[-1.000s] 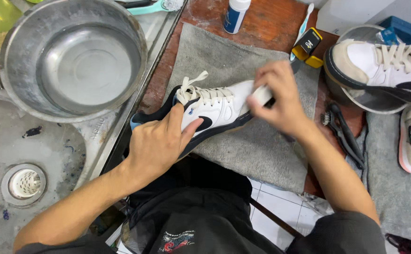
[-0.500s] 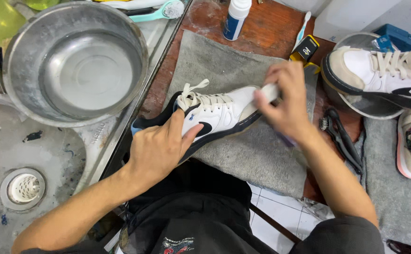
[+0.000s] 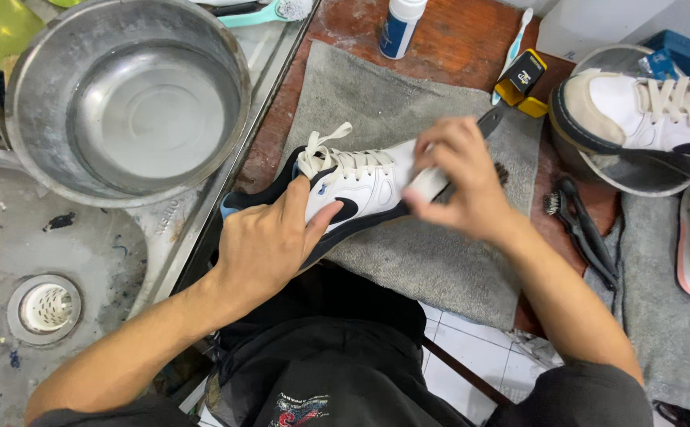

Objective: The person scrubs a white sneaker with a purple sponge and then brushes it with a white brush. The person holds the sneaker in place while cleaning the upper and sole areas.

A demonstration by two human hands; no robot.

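Note:
A white and black sneaker [image 3: 353,186] with white laces lies on its side on a grey towel [image 3: 408,103]. My left hand [image 3: 270,241] grips the sneaker at its heel and ankle, thumb over the side. My right hand [image 3: 460,178] holds a small white pad [image 3: 426,184] pressed against the sneaker's toe end. A dark handle [image 3: 491,120] sticks out beyond my right fingers; I cannot tell whether it joins the pad.
A steel bowl of water [image 3: 128,99] sits by the sink drain [image 3: 45,307] at left. A white bottle [image 3: 400,28], toothbrush [image 3: 512,51] and yellow-black box [image 3: 523,79] lie beyond the towel. Another sneaker [image 3: 645,111] rests on a second bowl at right; a black brush [image 3: 582,229] lies nearby.
My right hand with the pad has slid a little left and down along the sneaker's toe. My left hand keeps its hold on the heel.

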